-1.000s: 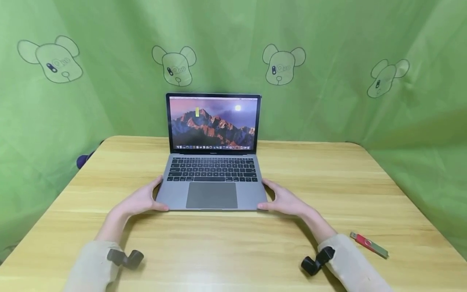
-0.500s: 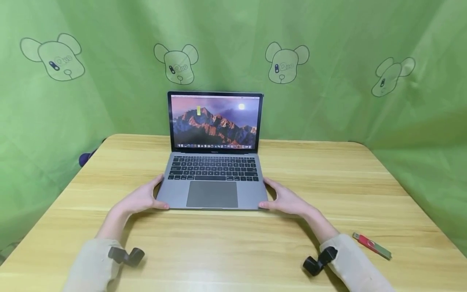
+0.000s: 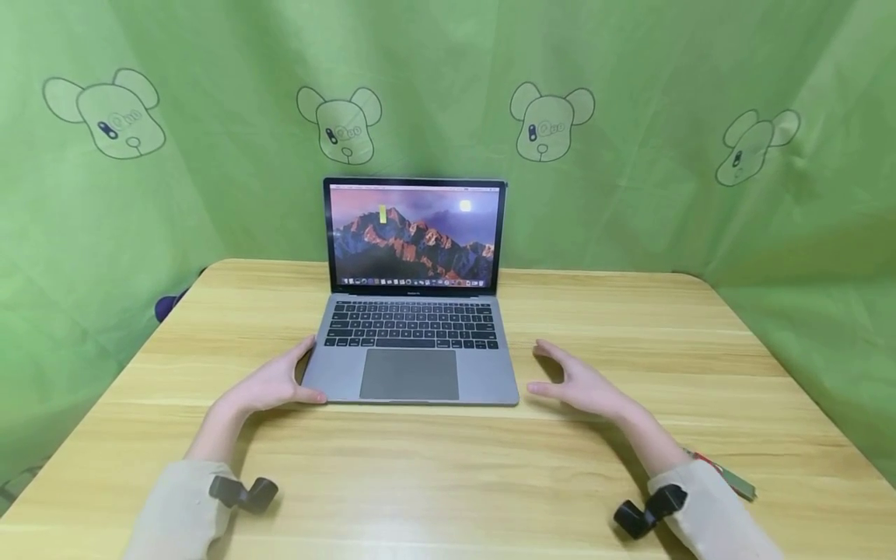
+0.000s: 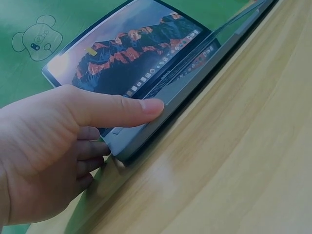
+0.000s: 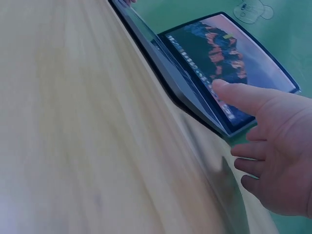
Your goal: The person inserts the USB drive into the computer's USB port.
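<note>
1. Pale wood-grain table [image 3: 420,474] below; green cloth curtain [image 3: 441,47] above.
2. Unfolded grey laptop [image 3: 413,327] stands at centre.
3. Left hand [image 3: 269,383]: fingers clamped on its lower-left corner.
4. Right hand [image 3: 584,386]: fingers apart, just beside it.

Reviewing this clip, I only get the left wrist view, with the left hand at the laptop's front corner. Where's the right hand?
Observer: The head view shows the right hand beside the laptop, just off its right edge and not touching it.
Operator: Anything else on the table?
Observer: Yes, a USB stick lies on the right, partly hidden by the right sleeve.
</note>
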### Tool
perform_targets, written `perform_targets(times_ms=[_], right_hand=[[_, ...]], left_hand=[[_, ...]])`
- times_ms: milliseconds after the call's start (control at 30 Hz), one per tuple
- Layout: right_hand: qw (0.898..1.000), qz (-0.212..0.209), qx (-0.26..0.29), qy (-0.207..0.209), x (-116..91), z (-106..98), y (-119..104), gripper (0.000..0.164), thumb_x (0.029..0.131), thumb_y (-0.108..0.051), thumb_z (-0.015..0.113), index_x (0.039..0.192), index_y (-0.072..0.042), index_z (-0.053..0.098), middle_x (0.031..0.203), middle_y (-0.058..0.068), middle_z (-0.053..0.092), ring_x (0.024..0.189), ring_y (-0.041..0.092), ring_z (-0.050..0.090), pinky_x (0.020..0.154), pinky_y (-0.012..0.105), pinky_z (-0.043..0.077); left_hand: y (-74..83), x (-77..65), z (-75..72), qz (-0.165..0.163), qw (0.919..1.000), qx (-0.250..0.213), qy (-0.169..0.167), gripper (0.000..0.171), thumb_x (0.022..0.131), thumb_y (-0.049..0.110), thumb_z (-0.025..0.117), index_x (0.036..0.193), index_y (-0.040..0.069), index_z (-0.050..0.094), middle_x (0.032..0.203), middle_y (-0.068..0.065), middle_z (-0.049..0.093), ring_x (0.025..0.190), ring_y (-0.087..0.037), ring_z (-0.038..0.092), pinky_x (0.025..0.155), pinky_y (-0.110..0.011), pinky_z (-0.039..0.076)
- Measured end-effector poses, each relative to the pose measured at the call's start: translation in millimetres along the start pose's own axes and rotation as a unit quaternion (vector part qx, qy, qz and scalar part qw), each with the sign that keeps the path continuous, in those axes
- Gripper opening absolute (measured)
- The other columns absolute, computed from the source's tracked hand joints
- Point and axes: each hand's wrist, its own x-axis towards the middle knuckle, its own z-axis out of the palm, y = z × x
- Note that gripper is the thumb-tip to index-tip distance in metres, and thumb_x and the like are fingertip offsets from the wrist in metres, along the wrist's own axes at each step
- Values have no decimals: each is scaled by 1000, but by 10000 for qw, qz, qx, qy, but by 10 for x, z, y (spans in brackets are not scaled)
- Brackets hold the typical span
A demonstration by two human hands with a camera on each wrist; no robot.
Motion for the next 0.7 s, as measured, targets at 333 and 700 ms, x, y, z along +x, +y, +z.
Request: perform_targets(times_ms=[333,700], right_hand=[[9990,280,52,341,-556,-328,183,79,90,-34,60,145,4,18,144,27,28,130,51,21,98,69,20],[9956,647,-137,657,-1161,-698,426,80,92,-29,58,147,3,9,142,33,24,123,60,18,85,76,22]], left_hand=[[-4,-15,36,31,9995,304,129,113,66,43,80,140,-15,17,143,-34,24,131,-46,25,107,-56,21],[12,-22,52,172,9891,1387,456,114,64,62,73,139,-12,28,138,-30,36,126,-44,35,104,-55,28]])
